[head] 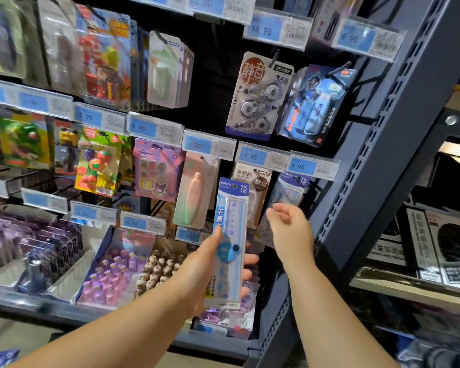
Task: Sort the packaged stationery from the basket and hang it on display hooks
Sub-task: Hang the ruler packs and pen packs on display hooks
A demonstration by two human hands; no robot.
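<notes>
My left hand (205, 266) grips a long blue packaged 15 cm ruler (230, 235) upright in front of the display, thumb on its front and fingers behind. My right hand (290, 229) hovers just right of the ruler's top, fingers loosely curled, holding nothing. Right behind it hang matching blue 15 cm ruler packs (287, 192) on a hook under a 4.90 price tag (302, 166). The basket is out of view.
Hooks carry correction tape packs (259, 96), a blue figure pack (314, 104), a pink pen pack (197, 189) and toy erasers (98, 160). Trays of small purple items (112, 272) sit on the lower shelf. A dark steel upright (377, 155) stands to the right.
</notes>
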